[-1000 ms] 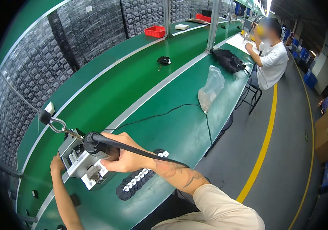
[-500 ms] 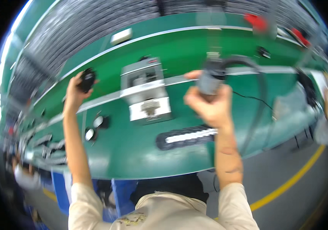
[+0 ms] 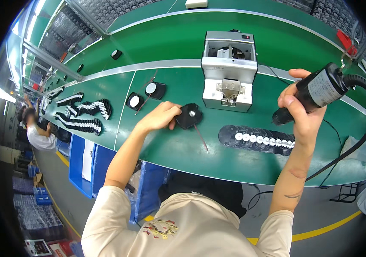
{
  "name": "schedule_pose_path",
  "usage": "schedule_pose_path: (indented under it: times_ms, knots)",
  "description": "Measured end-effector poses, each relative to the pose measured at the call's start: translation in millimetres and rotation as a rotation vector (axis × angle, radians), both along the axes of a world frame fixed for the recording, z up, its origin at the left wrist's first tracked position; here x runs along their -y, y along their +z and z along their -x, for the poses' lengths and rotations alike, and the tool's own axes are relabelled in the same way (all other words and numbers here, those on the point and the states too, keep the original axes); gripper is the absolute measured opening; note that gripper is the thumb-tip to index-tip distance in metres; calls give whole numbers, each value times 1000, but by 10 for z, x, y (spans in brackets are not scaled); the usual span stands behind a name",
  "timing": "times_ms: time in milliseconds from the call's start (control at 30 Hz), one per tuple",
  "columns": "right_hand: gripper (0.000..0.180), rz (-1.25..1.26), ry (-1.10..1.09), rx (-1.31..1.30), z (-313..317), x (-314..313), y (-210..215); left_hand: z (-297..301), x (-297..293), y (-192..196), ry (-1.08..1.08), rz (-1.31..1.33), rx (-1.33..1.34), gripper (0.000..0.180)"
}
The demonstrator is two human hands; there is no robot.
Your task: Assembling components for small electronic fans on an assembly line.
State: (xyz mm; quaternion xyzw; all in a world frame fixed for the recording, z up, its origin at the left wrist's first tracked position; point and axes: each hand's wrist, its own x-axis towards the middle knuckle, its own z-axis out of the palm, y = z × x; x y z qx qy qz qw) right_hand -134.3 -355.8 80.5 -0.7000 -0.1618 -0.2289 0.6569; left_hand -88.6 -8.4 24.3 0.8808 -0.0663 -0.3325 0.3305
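Left hand [image 3: 160, 117] holding black disc [image 3: 189, 116] by edge, right hand [image 3: 307, 118] gripping screwdriver [image 3: 323, 88]

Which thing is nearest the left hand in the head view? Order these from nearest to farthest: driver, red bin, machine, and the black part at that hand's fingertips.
1. Black part: at the left hand's fingertips, on its right.
2. Machine: ahead and to the right.
3. Driver: farther right, in the right hand.
4. Red bin: far right, toward the back.
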Motion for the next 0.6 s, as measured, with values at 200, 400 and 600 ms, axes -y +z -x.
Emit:
schedule_pose_path:
  times_ms: [200, 400, 600]
  knots:
    - [43, -14, -31, 13, 61, 2, 28, 277, -45, 122, -31, -45, 761, 34]
    - [37, -63, 63, 23, 48, 28, 13, 518, 362, 101, -46, -89, 751, 36]
    - [37, -115, 89, 2, 74, 65, 2, 574, 696, -152, -398, 511, 794, 25]
